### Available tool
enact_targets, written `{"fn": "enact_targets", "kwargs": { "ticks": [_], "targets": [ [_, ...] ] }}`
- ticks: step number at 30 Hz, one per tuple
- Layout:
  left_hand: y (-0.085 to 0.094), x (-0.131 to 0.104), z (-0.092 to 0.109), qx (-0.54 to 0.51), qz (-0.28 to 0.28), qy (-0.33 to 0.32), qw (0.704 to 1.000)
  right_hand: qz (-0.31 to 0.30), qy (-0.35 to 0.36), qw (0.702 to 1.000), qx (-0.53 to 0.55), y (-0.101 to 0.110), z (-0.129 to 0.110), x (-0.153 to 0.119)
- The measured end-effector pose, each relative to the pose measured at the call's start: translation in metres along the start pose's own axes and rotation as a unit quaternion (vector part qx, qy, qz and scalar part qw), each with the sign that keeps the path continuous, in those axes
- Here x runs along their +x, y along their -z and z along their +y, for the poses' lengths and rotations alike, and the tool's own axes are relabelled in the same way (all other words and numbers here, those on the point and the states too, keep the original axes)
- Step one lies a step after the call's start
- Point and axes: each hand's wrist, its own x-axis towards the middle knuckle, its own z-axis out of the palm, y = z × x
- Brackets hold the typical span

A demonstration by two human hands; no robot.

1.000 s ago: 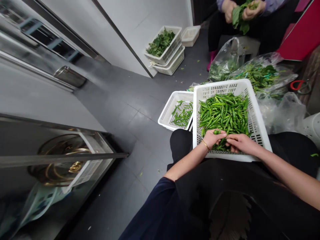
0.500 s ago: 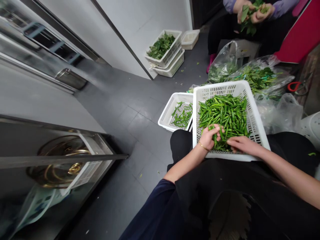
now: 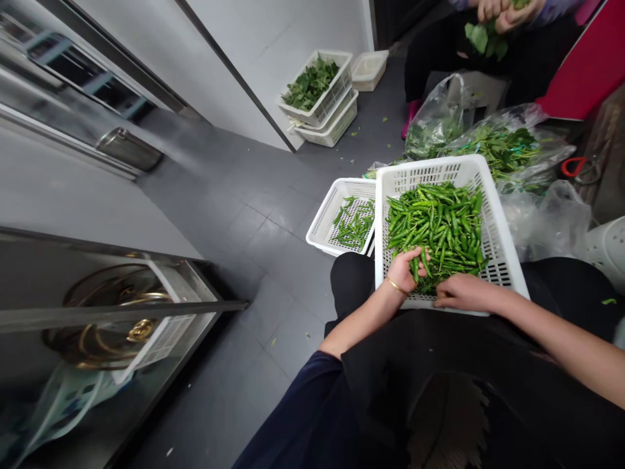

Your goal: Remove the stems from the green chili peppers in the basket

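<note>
A white slotted plastic basket (image 3: 505,251) rests on my lap, holding a heap of green chili peppers (image 3: 434,218). Over its near left corner, my left hand (image 3: 406,268) is closed around a few of the chilies. My right hand (image 3: 459,291) reaches into the near side of the heap, its fingers curled downward; whatever they touch is hidden beneath them. Left of my lap, a smaller white basket (image 3: 319,225) stands low with a thin scatter of green chilies in it, partly covered by the larger basket.
Ahead, a co-worker's hands (image 3: 510,14) hold leafy greens. Plastic bags of greens (image 3: 512,146) lie beyond my basket, with red-handled scissors (image 3: 576,167) at right. Stacked baskets (image 3: 329,133) stand by the wall. A metal shelf (image 3: 205,306) is at left.
My right hand has shifted slightly left and toward me, its fingers now curled. My left hand has lowered a little, still with chilies. The co-worker's hands have moved up.
</note>
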Motion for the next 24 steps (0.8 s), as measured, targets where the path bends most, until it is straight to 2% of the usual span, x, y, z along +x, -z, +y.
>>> {"fn": "enact_targets", "kwargs": {
  "ticks": [2, 5, 7, 10, 13, 16, 19, 22, 24],
  "targets": [
    [0.004, 0.000, 0.008, -0.013, -0.021, 0.015, 1.000, 0.034, -0.114, 0.991, -0.057, 0.025, 0.017, -0.003],
    [0.003, -0.001, 0.013, -0.010, -0.067, 0.022, 0.997, 0.170, -0.298, 0.926, -0.156, 0.056, 0.045, 0.007],
    [0.001, -0.001, 0.012, 0.009, -0.088, 0.035, 0.995, 0.192, -0.345, 0.897, -0.198, 0.066, 0.061, 0.020],
    [-0.001, -0.002, 0.007, 0.042, -0.099, 0.042, 0.993, 0.194, -0.335, 0.899, -0.205, 0.062, 0.077, 0.032],
    [0.002, 0.001, 0.003, 0.079, -0.077, 0.035, 0.993, 0.231, -0.302, 0.904, -0.198, 0.044, 0.079, 0.027],
    [0.004, 0.007, -0.004, 0.131, -0.040, 0.034, 0.990, 0.260, -0.247, 0.912, -0.200, 0.021, 0.064, 0.012],
    [0.003, 0.015, -0.013, 0.181, -0.001, 0.003, 0.983, 0.275, -0.182, 0.919, -0.216, 0.001, 0.036, 0.002],
    [0.003, 0.018, -0.015, 0.206, 0.023, -0.063, 0.976, 0.236, -0.104, 0.949, -0.183, -0.006, 0.014, 0.001],
    [0.004, 0.014, -0.011, 0.230, 0.011, -0.077, 0.970, 0.202, -0.089, 0.971, -0.087, -0.002, 0.009, 0.001]
  ]
}}
